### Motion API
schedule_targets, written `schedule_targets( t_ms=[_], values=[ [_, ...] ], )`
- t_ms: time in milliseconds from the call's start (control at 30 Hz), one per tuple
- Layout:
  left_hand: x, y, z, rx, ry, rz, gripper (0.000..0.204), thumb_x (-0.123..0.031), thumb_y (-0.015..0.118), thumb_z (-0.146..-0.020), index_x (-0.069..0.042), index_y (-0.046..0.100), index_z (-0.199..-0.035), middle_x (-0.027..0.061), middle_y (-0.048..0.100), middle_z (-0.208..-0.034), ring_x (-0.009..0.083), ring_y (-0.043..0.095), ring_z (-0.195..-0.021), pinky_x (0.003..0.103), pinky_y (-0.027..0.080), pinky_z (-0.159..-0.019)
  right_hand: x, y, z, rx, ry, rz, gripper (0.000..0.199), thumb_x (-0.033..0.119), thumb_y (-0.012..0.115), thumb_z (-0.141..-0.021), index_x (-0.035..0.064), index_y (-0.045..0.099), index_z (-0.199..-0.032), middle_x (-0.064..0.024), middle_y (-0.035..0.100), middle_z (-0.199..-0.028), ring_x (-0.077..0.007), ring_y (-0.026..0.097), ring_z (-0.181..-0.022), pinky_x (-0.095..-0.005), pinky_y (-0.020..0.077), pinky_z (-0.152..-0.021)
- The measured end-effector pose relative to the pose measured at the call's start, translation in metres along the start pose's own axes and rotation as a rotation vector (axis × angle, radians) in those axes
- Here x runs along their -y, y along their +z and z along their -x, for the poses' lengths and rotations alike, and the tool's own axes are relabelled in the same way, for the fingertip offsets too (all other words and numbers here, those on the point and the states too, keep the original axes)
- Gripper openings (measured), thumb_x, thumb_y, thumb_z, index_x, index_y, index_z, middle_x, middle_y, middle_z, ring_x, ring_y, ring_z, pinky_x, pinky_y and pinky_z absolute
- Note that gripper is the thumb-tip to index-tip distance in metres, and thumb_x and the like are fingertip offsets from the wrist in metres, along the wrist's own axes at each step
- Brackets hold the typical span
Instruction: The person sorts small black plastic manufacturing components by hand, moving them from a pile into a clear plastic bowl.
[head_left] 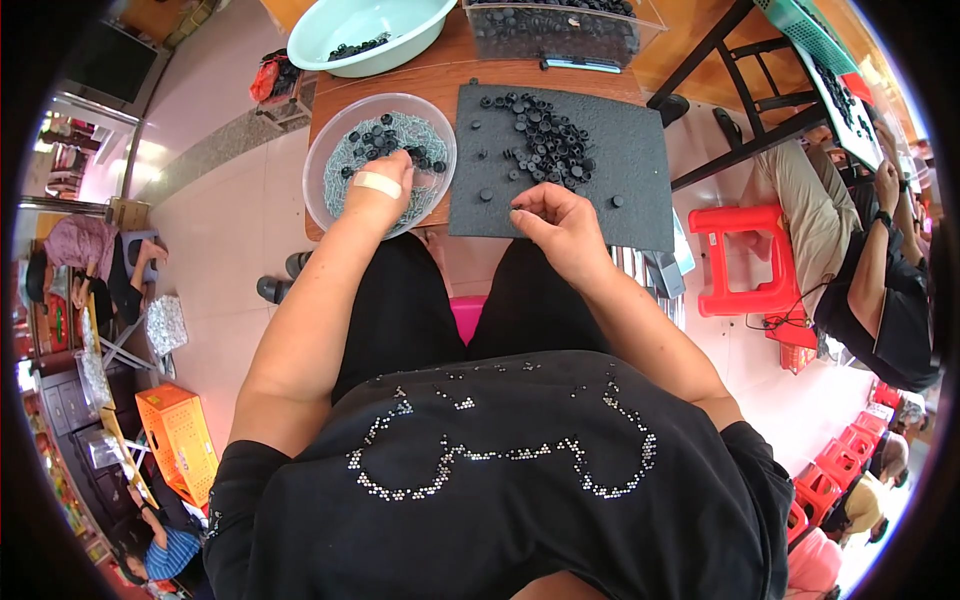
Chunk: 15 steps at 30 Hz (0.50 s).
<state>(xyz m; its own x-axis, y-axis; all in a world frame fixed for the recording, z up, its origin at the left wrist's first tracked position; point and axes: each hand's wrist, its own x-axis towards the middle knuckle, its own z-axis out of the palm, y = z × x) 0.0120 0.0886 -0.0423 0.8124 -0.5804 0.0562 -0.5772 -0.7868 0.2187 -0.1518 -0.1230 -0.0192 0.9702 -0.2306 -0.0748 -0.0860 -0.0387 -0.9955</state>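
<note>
A clear round plastic tub [312, 165] holds many small, thin, silvery metal pieces [405, 127] with several black round caps [375, 137] lying on top. My left hand [380, 190], with a pale adhesive strip on its back, reaches into this tub. Its fingers are bunched together, and what they hold is hidden. Over the front edge of a dark textured mat [640, 150], my right hand [562, 228] is closed in a pinch. Something small and dark may be at its fingertips, too small to name. Beyond it, black caps [550, 140] lie heaped on the mat, a few scattered singly.
A pale green basin [310, 40] with black parts and a clear bin [555, 35] full of them stand at the table's far side. A light blue pen-like tool [585, 65] lies before the bin. At right, a red stool [745, 255] stands near a seated co-worker [870, 270].
</note>
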Motion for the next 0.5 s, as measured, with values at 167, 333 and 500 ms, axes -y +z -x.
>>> schedule_targets(
  t_ms=[167, 333, 500],
  values=[
    [0.009, -0.001, 0.007, -0.141, -0.146, 0.301, 0.008, -0.011, 0.058, -0.083, -0.004, 0.059, -0.088, 0.0164, 0.064, -0.078, 0.032, 0.063, -0.074, 0.039, 0.049, -0.068, 0.003, 0.003, 0.002, 0.026, 0.042, -0.033, 0.012, 0.009, 0.066, -0.079, -0.0004, 0.062, -0.085, -0.0022, 0.063, -0.075, -0.0068, 0.055, -0.069, -0.0229, 0.0451, -0.063],
    [0.012, -0.002, 0.011, -0.142, -0.207, 0.379, 0.006, -0.008, 0.059, -0.082, -0.004, 0.06, -0.086, 0.0113, 0.065, -0.075, 0.0214, 0.063, -0.069, 0.034, 0.049, -0.065, 0.002, 0.005, 0.004, 0.052, 0.005, -0.014, 0.011, 0.01, 0.066, -0.08, 0.0001, 0.062, -0.085, -0.0013, 0.062, -0.076, -0.0065, 0.054, -0.069, -0.0229, 0.0447, -0.063],
    [0.022, 0.0, 0.01, -0.173, -0.315, 0.538, 0.008, -0.012, 0.061, -0.083, -0.005, 0.062, -0.086, 0.0099, 0.064, -0.076, 0.0211, 0.062, -0.069, 0.033, 0.049, -0.067, 0.005, 0.006, 0.005, 0.06, 0.043, -0.048, 0.01, 0.009, 0.065, -0.081, 0.0003, 0.062, -0.085, -0.0008, 0.062, -0.076, -0.0066, 0.054, -0.07, -0.0235, 0.045, -0.064]
  ],
)
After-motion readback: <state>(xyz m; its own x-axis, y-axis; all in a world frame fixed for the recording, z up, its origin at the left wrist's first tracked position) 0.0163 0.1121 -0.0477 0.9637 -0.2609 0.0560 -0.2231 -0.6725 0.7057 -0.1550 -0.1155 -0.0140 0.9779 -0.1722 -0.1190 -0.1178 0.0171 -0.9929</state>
